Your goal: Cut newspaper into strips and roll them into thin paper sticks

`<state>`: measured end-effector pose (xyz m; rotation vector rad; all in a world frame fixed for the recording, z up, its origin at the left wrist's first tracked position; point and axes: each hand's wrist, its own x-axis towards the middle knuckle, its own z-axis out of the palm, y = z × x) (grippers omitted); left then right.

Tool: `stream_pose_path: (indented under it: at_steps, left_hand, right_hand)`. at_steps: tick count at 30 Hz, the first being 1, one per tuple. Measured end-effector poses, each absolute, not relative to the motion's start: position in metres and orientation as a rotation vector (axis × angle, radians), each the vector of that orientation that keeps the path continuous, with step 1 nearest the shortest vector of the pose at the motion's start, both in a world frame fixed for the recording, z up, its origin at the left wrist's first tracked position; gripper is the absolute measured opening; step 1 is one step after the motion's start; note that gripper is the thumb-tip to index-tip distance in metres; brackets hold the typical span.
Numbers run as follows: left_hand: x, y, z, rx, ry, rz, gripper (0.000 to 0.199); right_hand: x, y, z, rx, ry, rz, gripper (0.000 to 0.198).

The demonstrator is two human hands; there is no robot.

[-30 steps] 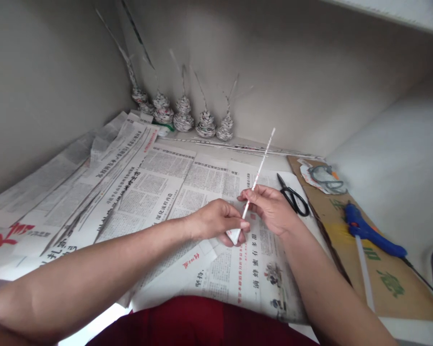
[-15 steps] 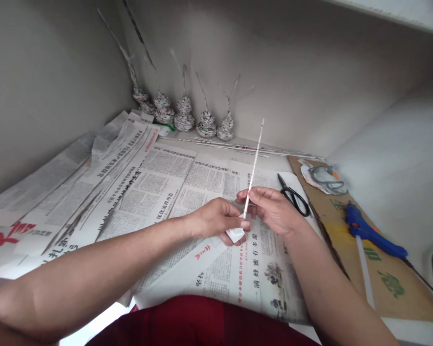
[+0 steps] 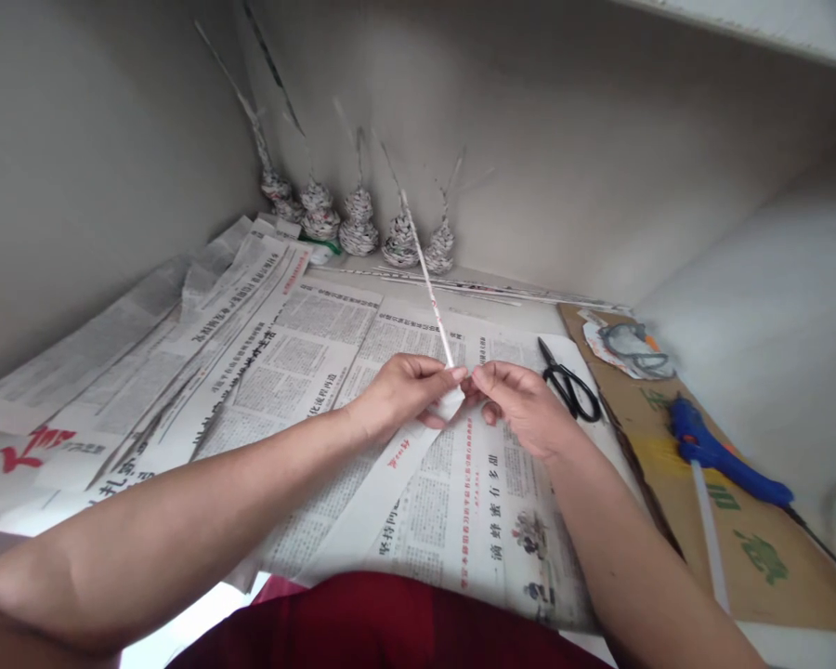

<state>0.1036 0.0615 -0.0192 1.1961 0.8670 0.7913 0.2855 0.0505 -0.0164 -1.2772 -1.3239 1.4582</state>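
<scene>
My left hand [image 3: 412,392] is closed on a newspaper strip [image 3: 371,494] whose upper part is rolled into a thin paper tube [image 3: 428,290]. The tube rises from between thumb and fingers, tilted up and to the left. A white folded bit of the strip shows below the left thumb, and the flat tail slants down-left over the newspaper sheets. Close beside the left thumb, my right hand [image 3: 521,404] has its thumb and forefinger pinched together at the strip's edge; the exact grip is partly hidden.
Newspaper sheets [image 3: 331,325] cover the table. Several woven paper gourds [image 3: 359,223] stand along the back wall, with thin paper sticks [image 3: 488,286] before them. On the right are black scissors [image 3: 569,381], cardboard [image 3: 731,520] and a blue glue gun [image 3: 728,460].
The paper tube has swung from leaning right to leaning left. Both hands have moved slightly up, and my right fingers have gone from the tube to beside my left thumb.
</scene>
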Motion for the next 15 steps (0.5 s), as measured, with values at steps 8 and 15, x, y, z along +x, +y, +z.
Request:
stream_pose_path:
  at_steps: [8,15]
  left_hand:
    - [0.103,0.067,-0.023,1.244,0.956,0.926,0.032]
    - [0.103,0.067,-0.023,1.205,0.96,0.945,0.03]
  right_hand:
    - [0.28,0.049,-0.02,-1.322,-1.376,1.452,0.026]
    - [0.266,0.044,-0.029,-1.35,-1.359,1.296,0.024]
